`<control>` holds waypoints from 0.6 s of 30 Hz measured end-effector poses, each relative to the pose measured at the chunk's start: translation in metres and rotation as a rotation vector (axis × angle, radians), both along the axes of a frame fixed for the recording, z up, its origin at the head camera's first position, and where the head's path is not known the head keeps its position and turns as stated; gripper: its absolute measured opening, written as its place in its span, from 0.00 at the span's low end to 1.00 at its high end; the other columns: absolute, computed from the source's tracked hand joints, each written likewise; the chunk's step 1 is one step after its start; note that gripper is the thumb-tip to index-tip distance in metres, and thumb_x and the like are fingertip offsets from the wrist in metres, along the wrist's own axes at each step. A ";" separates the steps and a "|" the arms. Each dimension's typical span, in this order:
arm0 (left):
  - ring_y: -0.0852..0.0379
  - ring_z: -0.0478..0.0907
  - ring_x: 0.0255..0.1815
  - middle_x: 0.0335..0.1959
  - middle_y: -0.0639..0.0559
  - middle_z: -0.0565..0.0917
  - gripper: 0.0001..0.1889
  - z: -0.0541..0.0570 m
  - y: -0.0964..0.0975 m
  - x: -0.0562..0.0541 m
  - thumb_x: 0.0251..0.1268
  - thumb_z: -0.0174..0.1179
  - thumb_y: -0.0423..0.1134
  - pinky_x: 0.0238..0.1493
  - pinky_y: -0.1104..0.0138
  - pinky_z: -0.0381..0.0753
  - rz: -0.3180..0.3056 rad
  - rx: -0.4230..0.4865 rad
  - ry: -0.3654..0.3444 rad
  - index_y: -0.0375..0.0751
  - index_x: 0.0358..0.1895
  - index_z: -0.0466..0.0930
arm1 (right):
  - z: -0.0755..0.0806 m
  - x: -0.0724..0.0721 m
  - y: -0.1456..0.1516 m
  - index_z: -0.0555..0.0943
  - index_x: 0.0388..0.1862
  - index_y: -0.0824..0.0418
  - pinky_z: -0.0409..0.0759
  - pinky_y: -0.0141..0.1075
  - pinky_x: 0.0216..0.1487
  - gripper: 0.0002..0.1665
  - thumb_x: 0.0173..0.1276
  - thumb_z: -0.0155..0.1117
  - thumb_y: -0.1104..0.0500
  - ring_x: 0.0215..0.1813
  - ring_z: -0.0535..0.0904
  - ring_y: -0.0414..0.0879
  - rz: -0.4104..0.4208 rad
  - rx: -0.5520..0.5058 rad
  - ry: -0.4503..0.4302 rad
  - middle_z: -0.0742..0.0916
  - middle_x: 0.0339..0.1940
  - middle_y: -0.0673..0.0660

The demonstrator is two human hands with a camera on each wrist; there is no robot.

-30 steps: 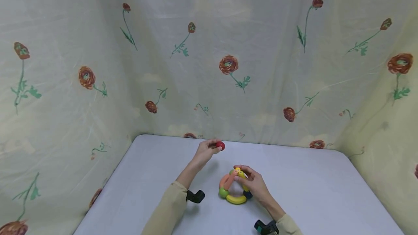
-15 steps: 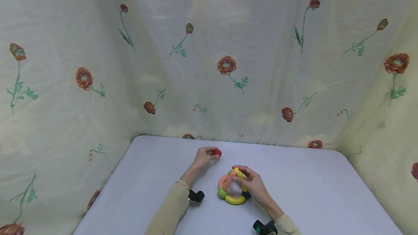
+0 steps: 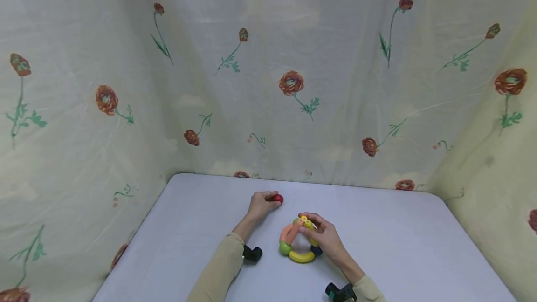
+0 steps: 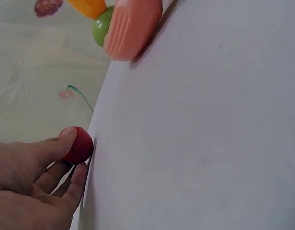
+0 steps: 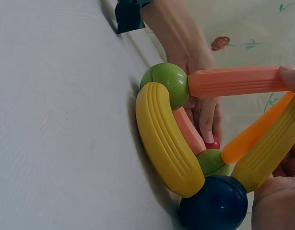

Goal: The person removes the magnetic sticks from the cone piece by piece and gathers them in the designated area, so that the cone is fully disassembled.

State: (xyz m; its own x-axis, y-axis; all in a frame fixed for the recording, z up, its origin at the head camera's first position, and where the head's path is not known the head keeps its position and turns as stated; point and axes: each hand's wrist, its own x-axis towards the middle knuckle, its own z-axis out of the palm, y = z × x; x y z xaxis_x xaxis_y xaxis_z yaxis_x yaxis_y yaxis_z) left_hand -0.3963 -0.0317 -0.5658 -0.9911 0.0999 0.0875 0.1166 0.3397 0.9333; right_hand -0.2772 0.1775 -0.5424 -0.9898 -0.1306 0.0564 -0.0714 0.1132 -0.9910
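Observation:
My left hand [image 3: 260,205] pinches a small red ball [image 4: 79,145] between thumb and fingers, right down at the tabletop. To the right, my right hand [image 3: 328,236] grips the peak of a pyramid-shaped structure of toy building rods and balls. At its base are a curved yellow rod [image 5: 166,139], a curved salmon rod [image 4: 133,28], a dark blue ball [image 5: 213,203] and two green balls, the nearer green ball [image 5: 166,81] glossy. A straight salmon rod [image 5: 238,81], a straight yellow rod [image 5: 269,143] and an orange rod [image 5: 257,132] slope up to the peak.
Both hands work over a white table [image 3: 398,241]. Its far edge meets a hanging floral cloth [image 3: 335,120], which also rises along both sides. Black wrist cameras, such as the left wrist camera [image 3: 253,253], sit low beside the forearms.
The left hand has come down toward the table with the red ball, slightly nearer to me. My right hand keeps its grip on the structure's peak, which stands still.

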 end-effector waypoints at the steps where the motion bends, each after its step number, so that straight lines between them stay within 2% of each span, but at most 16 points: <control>1: 0.48 0.77 0.61 0.53 0.45 0.84 0.22 0.000 0.000 0.000 0.55 0.70 0.34 0.63 0.54 0.73 -0.001 0.003 -0.005 0.38 0.55 0.81 | 0.000 0.000 0.000 0.79 0.55 0.57 0.73 0.27 0.62 0.27 0.58 0.73 0.51 0.68 0.69 0.48 0.000 0.000 -0.002 0.81 0.60 0.52; 6: 0.48 0.76 0.62 0.56 0.45 0.82 0.25 0.002 -0.005 0.005 0.54 0.71 0.39 0.62 0.56 0.74 0.018 0.021 -0.023 0.39 0.57 0.80 | 0.002 0.001 0.000 0.78 0.56 0.59 0.73 0.27 0.62 0.28 0.58 0.73 0.51 0.69 0.69 0.49 0.008 0.000 0.003 0.80 0.61 0.54; 10: 0.47 0.77 0.61 0.56 0.43 0.82 0.24 0.007 -0.011 0.013 0.55 0.70 0.39 0.60 0.56 0.76 0.044 0.060 -0.032 0.37 0.57 0.80 | 0.001 0.001 0.001 0.77 0.58 0.60 0.73 0.28 0.62 0.28 0.60 0.72 0.53 0.70 0.68 0.51 0.015 -0.003 0.001 0.79 0.62 0.56; 15: 0.48 0.79 0.59 0.55 0.44 0.83 0.22 0.021 -0.015 0.029 0.56 0.69 0.39 0.56 0.56 0.79 0.043 0.063 -0.018 0.39 0.56 0.81 | 0.000 0.000 0.001 0.76 0.60 0.62 0.71 0.29 0.64 0.27 0.64 0.69 0.56 0.72 0.65 0.54 0.024 0.014 0.006 0.78 0.64 0.59; 18: 0.51 0.82 0.54 0.52 0.45 0.85 0.20 0.031 -0.014 0.043 0.56 0.69 0.41 0.51 0.60 0.82 -0.008 0.054 -0.004 0.41 0.54 0.83 | 0.001 -0.001 0.000 0.75 0.60 0.63 0.70 0.31 0.66 0.25 0.66 0.66 0.58 0.73 0.64 0.55 0.028 0.017 0.011 0.78 0.64 0.60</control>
State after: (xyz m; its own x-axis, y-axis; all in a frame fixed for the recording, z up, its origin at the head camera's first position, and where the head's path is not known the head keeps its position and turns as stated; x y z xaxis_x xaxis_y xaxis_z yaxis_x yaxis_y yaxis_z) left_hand -0.3528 -0.0461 -0.5351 -0.9907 0.1029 0.0887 0.1151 0.2884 0.9506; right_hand -0.2777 0.1776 -0.5415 -0.9851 -0.1594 0.0646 -0.0855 0.1280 -0.9881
